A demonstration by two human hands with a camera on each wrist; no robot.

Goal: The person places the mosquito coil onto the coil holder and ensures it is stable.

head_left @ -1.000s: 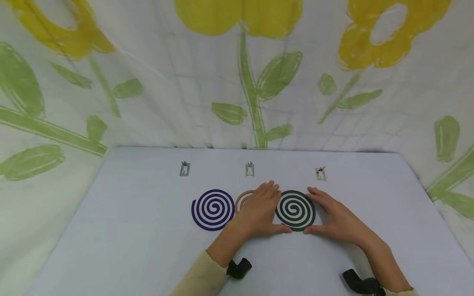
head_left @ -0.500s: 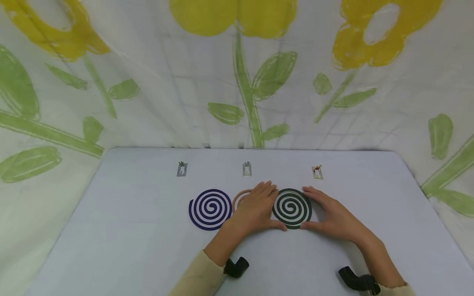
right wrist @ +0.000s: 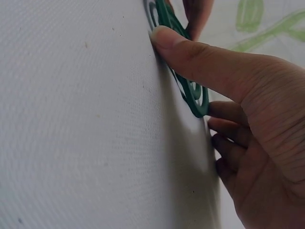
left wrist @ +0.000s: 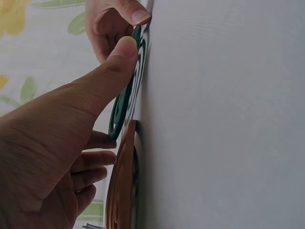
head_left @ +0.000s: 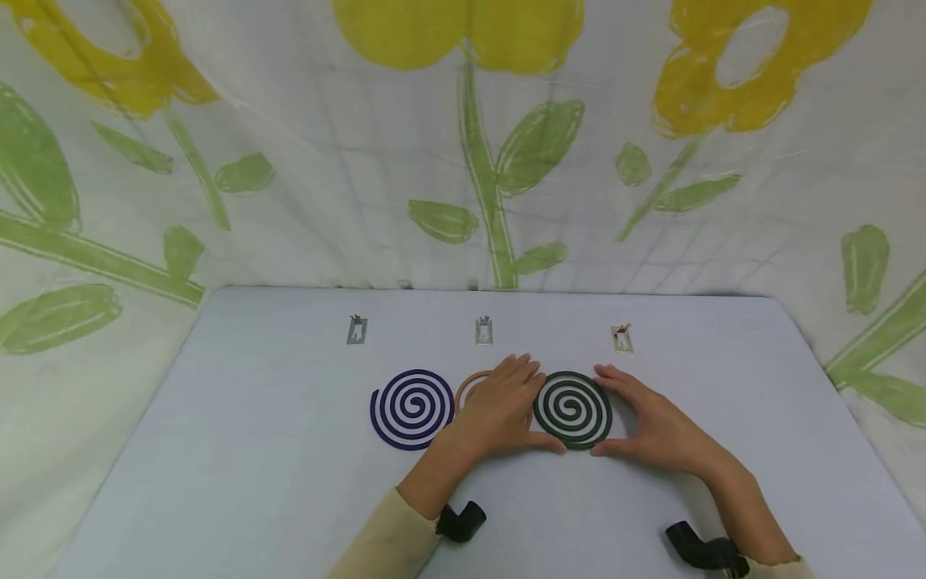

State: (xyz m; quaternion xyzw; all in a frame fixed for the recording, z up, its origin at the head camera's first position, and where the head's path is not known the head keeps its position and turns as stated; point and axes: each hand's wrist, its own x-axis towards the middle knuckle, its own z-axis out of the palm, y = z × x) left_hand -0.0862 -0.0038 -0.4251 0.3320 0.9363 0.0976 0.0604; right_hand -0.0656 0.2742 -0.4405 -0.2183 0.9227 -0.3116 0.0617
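A dark green mosquito coil [head_left: 571, 410] lies between my two hands, right of the table's middle. My left hand [head_left: 499, 414] holds its left side, thumb at the near edge and fingers at the far edge. From the right, my right hand [head_left: 654, 422] holds the opposite side the same way. In the left wrist view the green coil [left wrist: 123, 105] looks slightly raised off the tabletop. A brown-orange mosquito coil [left wrist: 125, 176] lies beneath and beside my left hand, mostly hidden in the head view. Left of it lies a dark blue mosquito coil [head_left: 414, 408].
Three small metal coil stands line the table's back: a left stand [head_left: 358, 322], a middle stand [head_left: 484, 321] and a right stand [head_left: 621, 330] with a reddish part. A white curtain [head_left: 304, 233] with painted flowers hangs behind the white table [head_left: 253, 450].
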